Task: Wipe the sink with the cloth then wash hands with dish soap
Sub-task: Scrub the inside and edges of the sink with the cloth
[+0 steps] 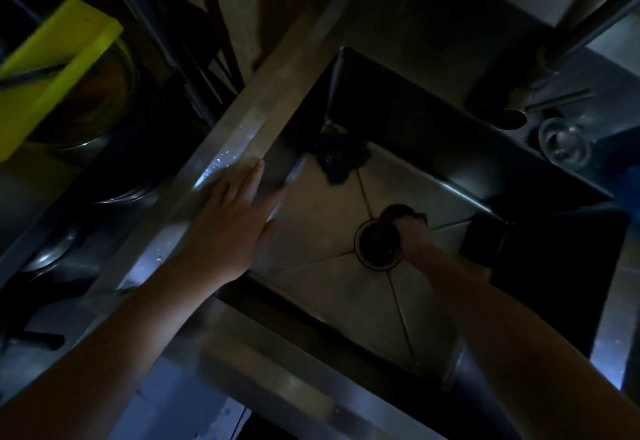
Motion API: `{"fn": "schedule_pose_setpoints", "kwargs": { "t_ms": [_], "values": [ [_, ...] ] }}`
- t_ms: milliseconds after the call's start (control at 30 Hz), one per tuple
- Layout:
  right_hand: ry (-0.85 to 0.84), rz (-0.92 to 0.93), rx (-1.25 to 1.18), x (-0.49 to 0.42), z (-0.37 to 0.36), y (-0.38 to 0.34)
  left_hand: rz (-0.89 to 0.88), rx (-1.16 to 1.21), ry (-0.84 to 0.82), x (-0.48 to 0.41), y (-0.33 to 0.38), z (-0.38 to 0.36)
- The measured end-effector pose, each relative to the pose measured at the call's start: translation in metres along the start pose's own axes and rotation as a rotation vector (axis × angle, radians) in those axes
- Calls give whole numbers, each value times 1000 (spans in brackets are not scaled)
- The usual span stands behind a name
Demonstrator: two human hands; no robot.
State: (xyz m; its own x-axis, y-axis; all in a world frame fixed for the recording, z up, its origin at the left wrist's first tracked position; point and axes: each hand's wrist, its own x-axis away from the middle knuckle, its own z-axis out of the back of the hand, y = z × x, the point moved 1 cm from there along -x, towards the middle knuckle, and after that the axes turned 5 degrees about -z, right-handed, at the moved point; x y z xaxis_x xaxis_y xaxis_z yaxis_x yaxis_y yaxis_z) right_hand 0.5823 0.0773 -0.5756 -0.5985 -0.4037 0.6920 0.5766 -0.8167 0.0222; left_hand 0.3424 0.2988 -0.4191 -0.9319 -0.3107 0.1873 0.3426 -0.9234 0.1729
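You're bracing your straight-fingered left hand (228, 225) on the sink rim (242, 128) at nine o'clock, steadying yourself while your right hand (414, 237) is clamping the cloth (398, 211) by the drain (375, 249).

sink (325, 204) is dull silver-grey w/ thin dark lines fanning out from the drain (377, 249), cloth (398, 212) looks blackish (v dim tho), board (52, 69) on the left is neon yellow-green.

Very dim, underexposed, bluish glare, blurred edges.
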Motion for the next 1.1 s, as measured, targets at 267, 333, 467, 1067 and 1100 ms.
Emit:
{"fn": "schedule_pose_setpoints", "kwargs": {
  "t_ms": [267,333,467,1067,1100],
  "values": [
    [73,-48,-405,65,-4,13,13,12,-25,14,0,11],
    [90,-33,-363,81,-2,11,-2,24,-26,20,2,15],
    [155,-11,-361,112,1,7,-19,26,-38,30,7,21],
    [326,153,-314,194,-8,29,98,110,-166,62,51,26],
    [324,138,-430,196,-14,33,106,101,-173,65,54,25]
  ]
}}
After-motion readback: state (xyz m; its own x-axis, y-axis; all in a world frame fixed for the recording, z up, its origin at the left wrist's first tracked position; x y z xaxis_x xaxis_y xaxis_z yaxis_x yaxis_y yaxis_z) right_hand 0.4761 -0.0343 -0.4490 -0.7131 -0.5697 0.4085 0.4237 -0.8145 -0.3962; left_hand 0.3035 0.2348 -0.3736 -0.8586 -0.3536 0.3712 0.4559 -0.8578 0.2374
